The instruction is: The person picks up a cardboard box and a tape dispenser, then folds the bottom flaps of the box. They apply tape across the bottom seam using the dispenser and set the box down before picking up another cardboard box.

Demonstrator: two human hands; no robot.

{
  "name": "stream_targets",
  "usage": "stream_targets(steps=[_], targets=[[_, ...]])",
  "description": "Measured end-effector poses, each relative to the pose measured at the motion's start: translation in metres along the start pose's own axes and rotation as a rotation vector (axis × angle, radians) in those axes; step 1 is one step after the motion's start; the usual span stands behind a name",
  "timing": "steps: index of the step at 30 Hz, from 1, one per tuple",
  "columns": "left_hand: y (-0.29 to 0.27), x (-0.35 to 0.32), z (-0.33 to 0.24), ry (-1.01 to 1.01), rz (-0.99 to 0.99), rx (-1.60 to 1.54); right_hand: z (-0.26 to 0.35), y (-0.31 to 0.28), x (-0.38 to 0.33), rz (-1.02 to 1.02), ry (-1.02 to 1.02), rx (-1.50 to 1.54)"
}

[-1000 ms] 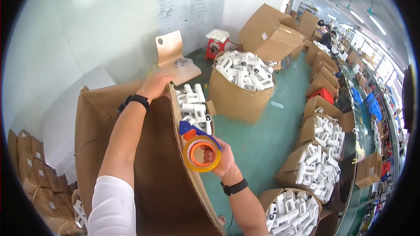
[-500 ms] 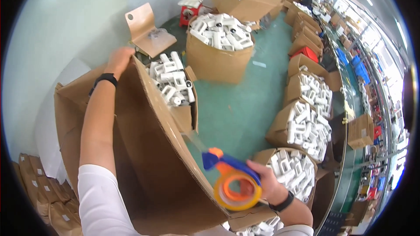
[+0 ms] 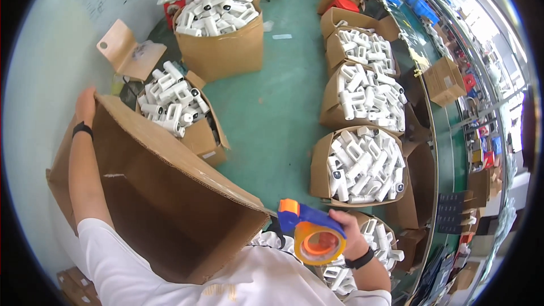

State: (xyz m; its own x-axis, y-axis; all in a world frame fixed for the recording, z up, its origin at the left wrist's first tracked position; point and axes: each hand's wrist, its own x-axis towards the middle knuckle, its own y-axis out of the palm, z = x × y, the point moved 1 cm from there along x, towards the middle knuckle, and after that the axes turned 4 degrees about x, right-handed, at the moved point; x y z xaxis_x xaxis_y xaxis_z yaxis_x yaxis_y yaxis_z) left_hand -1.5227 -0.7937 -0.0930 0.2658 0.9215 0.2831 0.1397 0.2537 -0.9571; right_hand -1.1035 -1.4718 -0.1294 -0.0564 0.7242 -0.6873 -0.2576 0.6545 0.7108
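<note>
A large brown cardboard box (image 3: 153, 204) lies in front of me with its dark inside toward me. At its far left corner my left hand (image 3: 86, 105) is closed over the edge. My right hand (image 3: 350, 232) grips a blue and orange tape dispenser (image 3: 317, 229) loaded with a yellow-rimmed roll of tape. The dispenser's orange head is just right of the box's near right corner. I cannot tell whether it touches the cardboard or whether tape runs between them.
Behind the held box stands a smaller carton of white plastic parts (image 3: 173, 102), with a larger full carton (image 3: 221, 56) beyond. Several full cartons (image 3: 323, 161) line the right side beside a long workbench (image 3: 447, 153). A bent tan panel (image 3: 127, 56) rests by the left wall.
My view has shifted, and the surroundings appear lower left or higher than before. The box looks more turned. A strip of tape seen between dispenser and box is no longer visible. Both grips persist.
</note>
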Motion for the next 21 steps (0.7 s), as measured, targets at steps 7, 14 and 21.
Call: stream_targets(steps=[7,14,21], targets=[[0.018,-0.001,0.024,-0.122,0.010,-0.372,0.069,0.027,0.003,-0.033,-0.070,-0.422],[0.009,-0.005,-0.007,-0.135,-0.069,-0.383,0.011,-0.014,0.046,-0.223,0.152,-0.069],[0.006,0.002,0.026,-0.107,-0.015,-0.184,-0.042,-0.026,0.034,0.185,0.199,0.279]])
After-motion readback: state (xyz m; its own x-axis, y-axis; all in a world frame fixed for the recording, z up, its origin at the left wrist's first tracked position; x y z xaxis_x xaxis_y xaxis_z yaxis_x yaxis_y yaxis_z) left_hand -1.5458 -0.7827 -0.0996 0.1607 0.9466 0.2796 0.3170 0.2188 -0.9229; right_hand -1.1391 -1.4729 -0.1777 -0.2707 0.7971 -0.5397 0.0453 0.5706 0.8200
